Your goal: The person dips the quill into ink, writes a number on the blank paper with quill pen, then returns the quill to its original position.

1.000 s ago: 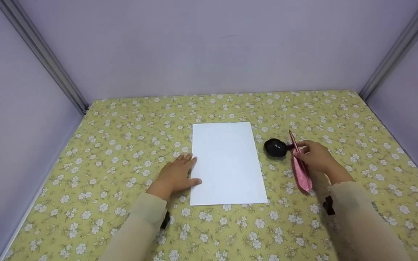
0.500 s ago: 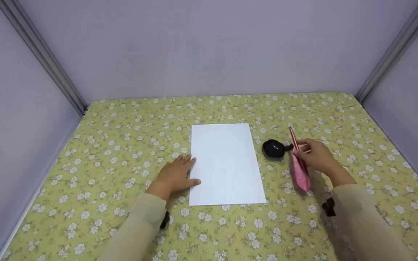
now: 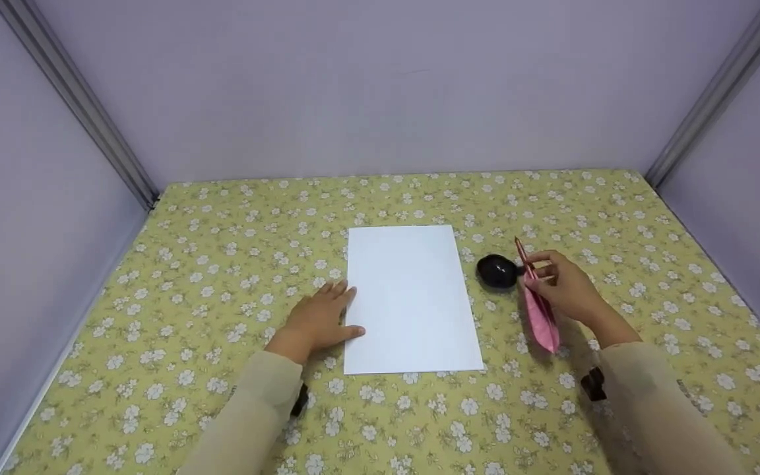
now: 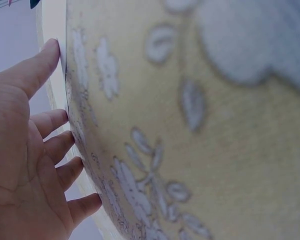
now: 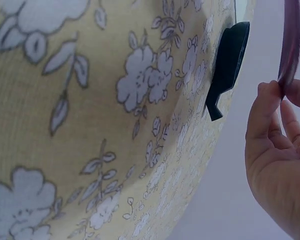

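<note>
A blank white sheet of paper (image 3: 410, 297) lies on the flowered cloth. My left hand (image 3: 320, 318) rests at its left edge, fingers spread and the thumb on the sheet. To the right of the paper sits a small black pan-shaped dish (image 3: 497, 271) with a short handle, also seen in the right wrist view. My right hand (image 3: 566, 286) pinches a pink quill-shaped pen (image 3: 541, 323) between thumb and fingertips, just right of the dish. The pen's thin metallic red shaft points toward the back wall, its broad pink end toward me. It appears raised off the cloth.
The table wears a yellow cloth (image 3: 221, 251) with white flowers. Pale walls (image 3: 393, 99) close it in at the back and on both sides, with grey metal posts (image 3: 83, 105) at the corners.
My right hand has moved slightly left with the pen, whose pointed end now leans further left, near the dish's handle. My left hand and the paper hold their place.
</note>
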Tool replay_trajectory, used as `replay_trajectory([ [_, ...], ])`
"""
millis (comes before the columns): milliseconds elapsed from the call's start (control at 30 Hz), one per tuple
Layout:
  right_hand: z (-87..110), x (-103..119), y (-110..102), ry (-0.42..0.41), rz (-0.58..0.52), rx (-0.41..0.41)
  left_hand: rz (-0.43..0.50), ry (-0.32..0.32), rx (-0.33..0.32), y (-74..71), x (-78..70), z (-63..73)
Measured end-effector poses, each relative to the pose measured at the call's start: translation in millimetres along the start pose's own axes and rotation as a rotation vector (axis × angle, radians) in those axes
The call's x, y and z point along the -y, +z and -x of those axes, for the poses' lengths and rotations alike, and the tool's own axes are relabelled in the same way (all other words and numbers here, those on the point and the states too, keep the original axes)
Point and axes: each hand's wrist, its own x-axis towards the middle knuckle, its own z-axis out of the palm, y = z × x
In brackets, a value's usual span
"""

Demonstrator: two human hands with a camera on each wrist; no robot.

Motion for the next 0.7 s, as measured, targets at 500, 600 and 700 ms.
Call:
replay_trajectory([
  [500, 1.7, 0.4, 6.5, -0.107, -0.109, 0.016, 0.002, 0.007, 0.007, -0.6, 1.3, 0.0],
  [600, 2.0, -0.4, 6.8, -0.118, -0.141, 0.011, 0.008, 0.008, 0.009, -0.5, 1.3, -0.2],
  [700, 2.8, -0.7, 7.0, -0.125, -0.157, 0.005, 0.010, 0.008, 0.012, -0.6, 0.7, -0.3],
])
